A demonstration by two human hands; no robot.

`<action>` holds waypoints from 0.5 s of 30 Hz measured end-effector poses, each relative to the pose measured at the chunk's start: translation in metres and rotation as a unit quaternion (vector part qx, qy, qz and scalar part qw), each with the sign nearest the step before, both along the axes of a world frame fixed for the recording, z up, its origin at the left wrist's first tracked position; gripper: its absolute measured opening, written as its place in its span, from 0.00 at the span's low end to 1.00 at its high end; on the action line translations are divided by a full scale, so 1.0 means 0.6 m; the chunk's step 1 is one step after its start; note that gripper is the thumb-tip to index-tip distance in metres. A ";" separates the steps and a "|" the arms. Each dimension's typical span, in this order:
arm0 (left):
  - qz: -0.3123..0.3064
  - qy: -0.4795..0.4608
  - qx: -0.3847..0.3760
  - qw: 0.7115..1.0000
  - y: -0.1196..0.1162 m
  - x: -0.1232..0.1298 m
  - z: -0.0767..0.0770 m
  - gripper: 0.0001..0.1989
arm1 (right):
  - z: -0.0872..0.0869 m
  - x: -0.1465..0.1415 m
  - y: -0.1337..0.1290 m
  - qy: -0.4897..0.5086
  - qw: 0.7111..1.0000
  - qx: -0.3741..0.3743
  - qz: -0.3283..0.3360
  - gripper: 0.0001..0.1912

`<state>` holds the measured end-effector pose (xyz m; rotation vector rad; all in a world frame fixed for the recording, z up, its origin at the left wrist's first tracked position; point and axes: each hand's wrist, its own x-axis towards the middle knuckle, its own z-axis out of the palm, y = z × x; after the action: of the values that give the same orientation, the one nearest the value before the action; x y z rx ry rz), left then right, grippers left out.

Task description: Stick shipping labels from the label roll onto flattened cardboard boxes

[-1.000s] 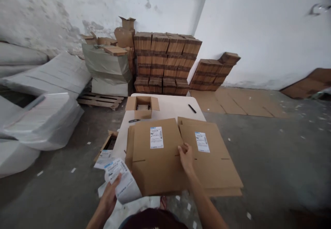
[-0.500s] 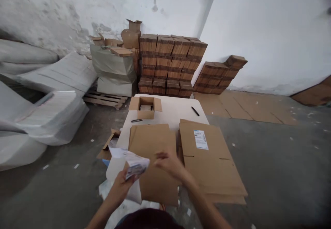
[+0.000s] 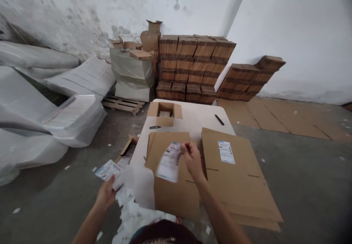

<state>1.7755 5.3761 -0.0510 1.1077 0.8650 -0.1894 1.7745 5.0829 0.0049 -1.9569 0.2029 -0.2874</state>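
Pinched in my right hand [image 3: 191, 158] is the top corner of a single printed label [image 3: 169, 163], which hangs over the left stack of flat cardboard [image 3: 176, 196]. My left hand [image 3: 106, 192] grips a strip of labels [image 3: 110, 170] off the table's left edge; its far end is blurred. On the right stack of flat cardboard [image 3: 236, 185], a white label [image 3: 226, 152] lies on the top sheet.
An open box [image 3: 165, 122] stands at the far left of the white table [image 3: 192, 117]. A cutter [image 3: 155, 127] and a black marker [image 3: 219, 119] lie on it. Another open box [image 3: 128, 148] sits beside the table's left edge.
One label is now apart from the strip, in my right hand. My left hand has moved left with the strip. The view has shifted, so the table appears further right.
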 end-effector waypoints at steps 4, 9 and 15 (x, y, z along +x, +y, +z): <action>-0.088 -0.013 0.001 0.996 -0.017 -0.029 -0.033 0.11 | -0.088 0.047 -0.031 0.058 0.996 -0.051 -0.053 0.08; -0.138 -0.013 0.002 0.990 -0.051 -0.054 -0.065 0.09 | -0.172 -0.029 -0.033 0.133 0.975 -0.120 -0.129 0.30; -0.141 -0.005 -0.039 0.989 -0.048 -0.068 -0.063 0.06 | -0.199 -0.117 -0.058 0.193 0.941 -0.119 -0.252 0.39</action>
<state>1.7346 5.3474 -0.0889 1.1530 0.6831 -0.4491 1.7044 5.0481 -0.1148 -2.1647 0.9732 -0.2632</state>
